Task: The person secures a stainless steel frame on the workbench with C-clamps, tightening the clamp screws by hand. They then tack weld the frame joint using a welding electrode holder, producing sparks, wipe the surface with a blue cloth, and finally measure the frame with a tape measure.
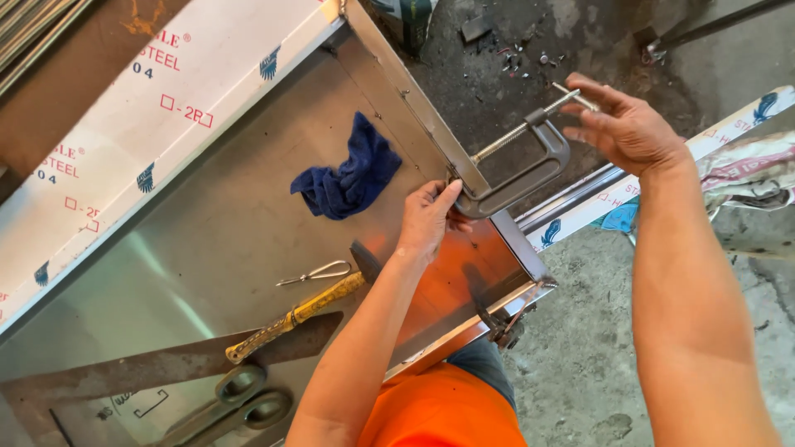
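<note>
Two hands on C-clamp (520, 170) at steel tray's (248, 240) 2 o'clock rim: left hand (429, 219) grips frame, right hand (625, 124) pinches screw handle. Tightening step; next needs more handle turns.

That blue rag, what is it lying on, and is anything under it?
The blue rag lies crumpled on the bare steel sheet, apart from the hammer and the left hand. Only sheet metal shows around it; whatever lies beneath its folds is covered.
</note>
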